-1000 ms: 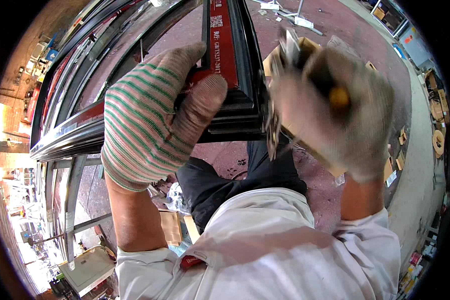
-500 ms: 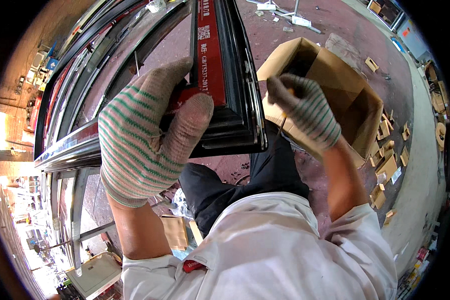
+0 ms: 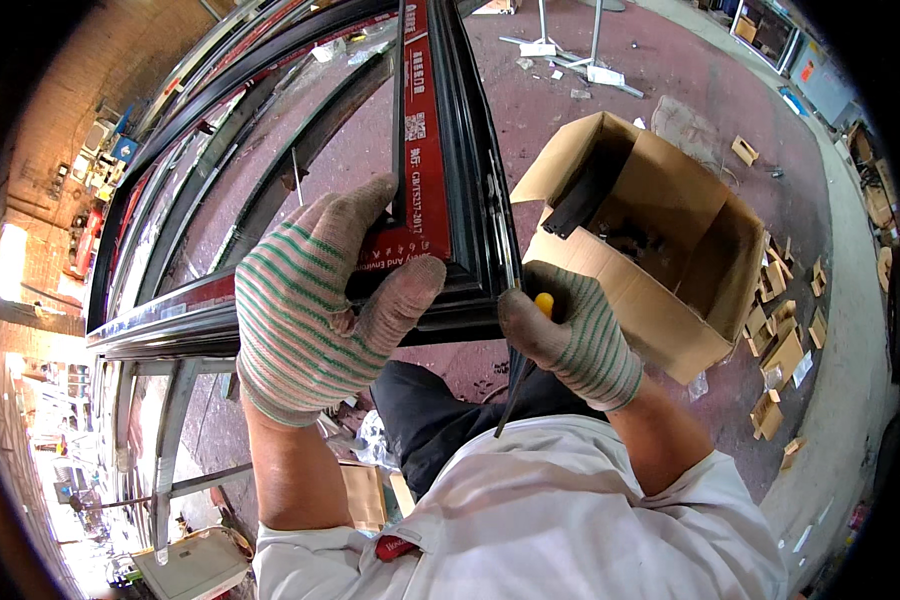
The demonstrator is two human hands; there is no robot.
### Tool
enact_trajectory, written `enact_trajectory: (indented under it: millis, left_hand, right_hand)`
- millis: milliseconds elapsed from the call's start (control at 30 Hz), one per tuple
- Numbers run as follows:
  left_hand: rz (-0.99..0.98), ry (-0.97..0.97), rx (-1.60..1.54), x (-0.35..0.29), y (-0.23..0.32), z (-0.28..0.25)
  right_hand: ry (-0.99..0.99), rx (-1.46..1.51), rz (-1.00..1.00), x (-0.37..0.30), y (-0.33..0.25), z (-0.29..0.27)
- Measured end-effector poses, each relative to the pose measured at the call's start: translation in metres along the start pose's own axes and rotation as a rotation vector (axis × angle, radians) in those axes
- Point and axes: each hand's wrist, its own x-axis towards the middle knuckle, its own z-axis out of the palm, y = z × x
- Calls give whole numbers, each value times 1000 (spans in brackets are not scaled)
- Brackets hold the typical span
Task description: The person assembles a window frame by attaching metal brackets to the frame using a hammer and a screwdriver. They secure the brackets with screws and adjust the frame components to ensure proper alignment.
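A black window frame (image 3: 473, 190) with red protective film on its face stands in front of me, its near corner pointing my way. My left hand (image 3: 305, 305), in a striped knit glove, is closed around that corner, thumb on the red film. Also gloved, my right hand (image 3: 575, 335) is at the corner's right outer edge, thumb and fingers pinched there. It holds a screwdriver (image 3: 544, 304) with a yellow handle, whose thin dark shaft slants down towards my lap. Whether a small part is also between the fingertips cannot be made out.
To the right, an open cardboard box (image 3: 640, 300) holds dark pieces, with a black strip (image 3: 592, 185) at its far side. Small cardboard pieces (image 3: 785, 350) litter the floor beyond it. Metal stand legs (image 3: 595, 45) stand farther off. More framing bars (image 3: 175, 400) are at left.
My right hand has moved left and down from above the box to the frame's edge, the screwdriver still in it. My left hand keeps its grip on the corner. The view has shifted slightly.
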Motion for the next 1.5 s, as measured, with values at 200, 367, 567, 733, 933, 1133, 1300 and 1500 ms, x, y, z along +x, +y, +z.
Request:
enact_trajectory:
  millis: [200,367,567,733,933,1133,1300,1500]
  left_hand:
    - [-50,-2,24,-11,-11,-14]
    - [-153,15,121,-40,-43,-48]
    - [-333,25,246,-78,-91,-91]
    - [-352,14,313,-90,-118,-114]
    - [-481,72,383,-124,-135,-141]
    - [-502,76,585,-79,-81,-94]
    - [-522,110,704,-51,-52,-59]
    - [-473,90,644,-51,-41,-58]
  right_hand:
    - [79,-148,-87,1,-2,3]
    - [74,-100,-105,1,-7,-2]
    - [140,-238,-117,14,0,-30]
    - [232,-43,-83,41,6,-86]
    - [419,25,-260,119,11,-189]
    - [831,48,-169,158,-15,-193]
    - [649,-95,-146,144,27,-89]
    - [247,177,-55,133,7,19]
